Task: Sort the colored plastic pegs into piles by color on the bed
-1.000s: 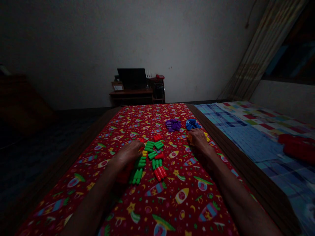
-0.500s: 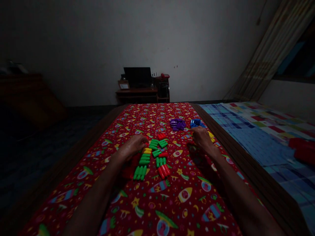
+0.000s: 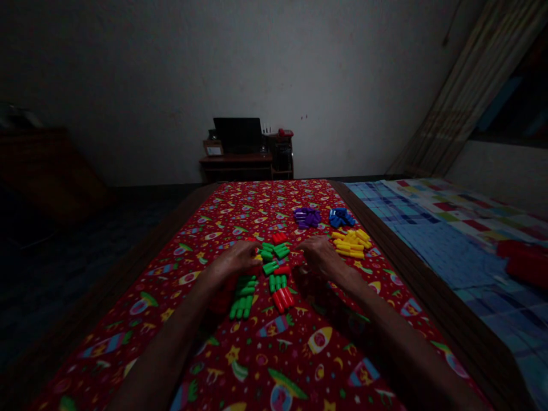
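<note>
Right hand (image 3: pixel 320 255) moved left; near-left green block (image 3: pixel 241 307), long axis seemingly fore-and-aft.

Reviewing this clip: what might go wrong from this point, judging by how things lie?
The left hand is right beside the green pieces, so its fingers might nudge neighbouring ones out of place.

The yellow pile lies close to the blue pile; a careless touch there could mix colours.

In this dim light, the red pieces stand out poorly against the red patterned cloth, so one could perhaps be overlooked.
</note>
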`<state>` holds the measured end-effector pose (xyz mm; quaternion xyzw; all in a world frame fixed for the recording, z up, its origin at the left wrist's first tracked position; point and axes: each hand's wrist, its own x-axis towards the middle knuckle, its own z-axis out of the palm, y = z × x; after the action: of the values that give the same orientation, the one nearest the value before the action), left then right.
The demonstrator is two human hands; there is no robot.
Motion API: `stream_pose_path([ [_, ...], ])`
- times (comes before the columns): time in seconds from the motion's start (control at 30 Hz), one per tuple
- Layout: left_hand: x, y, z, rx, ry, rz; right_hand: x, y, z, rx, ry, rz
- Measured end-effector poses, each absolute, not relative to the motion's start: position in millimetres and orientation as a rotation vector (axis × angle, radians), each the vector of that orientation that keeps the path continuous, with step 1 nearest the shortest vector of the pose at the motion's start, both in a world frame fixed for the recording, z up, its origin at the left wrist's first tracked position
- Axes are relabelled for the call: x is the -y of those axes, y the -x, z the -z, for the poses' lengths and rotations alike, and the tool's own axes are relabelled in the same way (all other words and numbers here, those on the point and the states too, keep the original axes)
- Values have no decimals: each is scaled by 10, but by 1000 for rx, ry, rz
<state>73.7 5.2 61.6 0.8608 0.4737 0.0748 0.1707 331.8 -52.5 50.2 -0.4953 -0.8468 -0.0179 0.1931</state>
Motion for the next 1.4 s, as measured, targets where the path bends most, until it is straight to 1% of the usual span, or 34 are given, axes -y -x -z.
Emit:
stream_pose_path([
  [0.1,-66,-773,-674,-1391,-2355,-425,536,-3256,-409,2335,1242,-31],
  [0.27,79,-1055,-716,-1093,-2044,-681,574,-3158,-338,2151,943,-213],
  [0.37,149,-1213,-658,-1012,-1901,-772,570,-3147,-356,2201,963,-367],
  [0.43,164,-1263,-618,-1013,-1878,-805,530,-3182,-367,2190,1029,-384],
  [0.53,142,-1239,-620,-1071,-1972,-811,418,-3340,-387,2113,1183,-253],
  [0.63,55,-1081,-708,-1157,-2128,-820,287,-3655,-419,1982,1452,7],
  [0.73,-95,-793,-814,-1344,-2222,-868,191,-4035,-422,1829,1718,250],
  [0.83,-241,-448,-862,-1555,-2282,-796,157,-4306,-374,1775,1887,339],
  [1.03,-357,-4,-855,-1795,-2299,-563,163,-4382,-288,1912,2019,285],
  [1.23,-322,146,-848,-1739,-2267,-481,180,-4364,-418,1799,1942,396],
  [1.4,-15,267,-621,-1572,-2201,-242,226,-4254,-602,1759,1806,379],
])
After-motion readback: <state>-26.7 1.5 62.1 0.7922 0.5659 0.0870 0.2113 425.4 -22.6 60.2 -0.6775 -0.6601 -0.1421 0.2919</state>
